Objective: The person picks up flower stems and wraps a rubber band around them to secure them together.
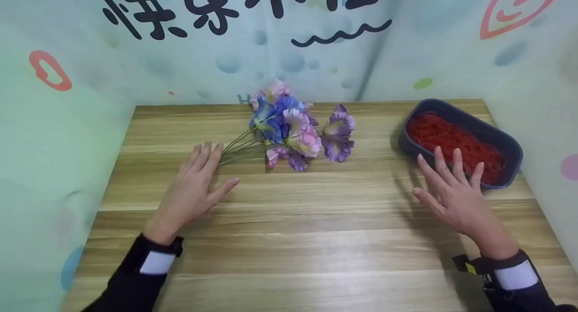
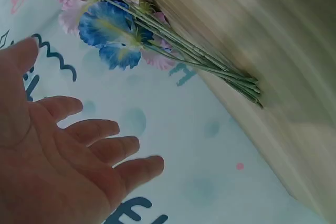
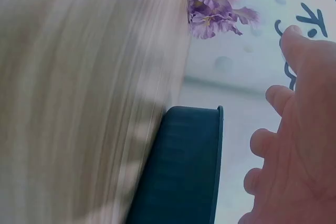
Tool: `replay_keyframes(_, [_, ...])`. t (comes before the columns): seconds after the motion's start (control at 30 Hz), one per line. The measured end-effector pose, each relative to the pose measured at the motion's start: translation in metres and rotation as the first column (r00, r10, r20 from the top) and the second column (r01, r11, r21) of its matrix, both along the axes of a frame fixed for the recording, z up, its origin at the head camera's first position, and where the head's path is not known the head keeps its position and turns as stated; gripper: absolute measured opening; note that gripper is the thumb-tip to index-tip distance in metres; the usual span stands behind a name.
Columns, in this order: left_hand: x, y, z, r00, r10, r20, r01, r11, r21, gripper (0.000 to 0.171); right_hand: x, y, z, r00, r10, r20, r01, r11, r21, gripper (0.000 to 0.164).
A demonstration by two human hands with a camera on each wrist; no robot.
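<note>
A bunch of artificial flowers in blue, pink and purple lies at the back middle of the table, its thin green stems pointing left. My left hand hovers with spread fingers near the stem ends; in the left wrist view a gap shows between the palm and the stems. Over on the right stands a dark blue rectangular tub filled with red, stringy shreds. My right hand is held above its near edge, fingers spread, nothing in its grasp. The right wrist view shows the tub's side wall beside the fingers.
The wood-grain table is bordered at the back and sides by a pale printed backdrop with black characters, hearts and dots. Dark sleeves with wrist straps cover both forearms.
</note>
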State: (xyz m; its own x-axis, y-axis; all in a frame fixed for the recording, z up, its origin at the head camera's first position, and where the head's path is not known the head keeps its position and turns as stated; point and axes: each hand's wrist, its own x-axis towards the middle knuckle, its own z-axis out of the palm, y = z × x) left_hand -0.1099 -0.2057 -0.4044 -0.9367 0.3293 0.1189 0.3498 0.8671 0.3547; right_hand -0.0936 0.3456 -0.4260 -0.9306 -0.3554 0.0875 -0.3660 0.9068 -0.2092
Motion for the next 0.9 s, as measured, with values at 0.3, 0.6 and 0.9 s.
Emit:
replay_keyframes(0.3, [-0.052, 0.017, 0.01, 0.966, -0.064, 0.249, 0.075, 0.997, -0.036, 0.107, -0.011, -0.023, 0.005, 0.987, 0.138, 0.079, -0.118, 0.969, -0.215, 0.077])
replay_keyframes(0.6, [-0.087, 0.037, 0.011, 0.926, -0.02, 0.378, 0.091, 0.981, -0.17, 0.113, -0.024, -0.037, 0.001, 0.973, 0.175, 0.148, -0.135, 0.96, -0.246, 0.084])
replay_keyframes(0.9, [-0.109, 0.051, 0.008, 0.903, 0.032, 0.428, 0.064, 0.976, -0.208, 0.115, -0.035, -0.048, -0.009, 0.941, 0.204, 0.27, -0.129, 0.954, -0.269, 0.086])
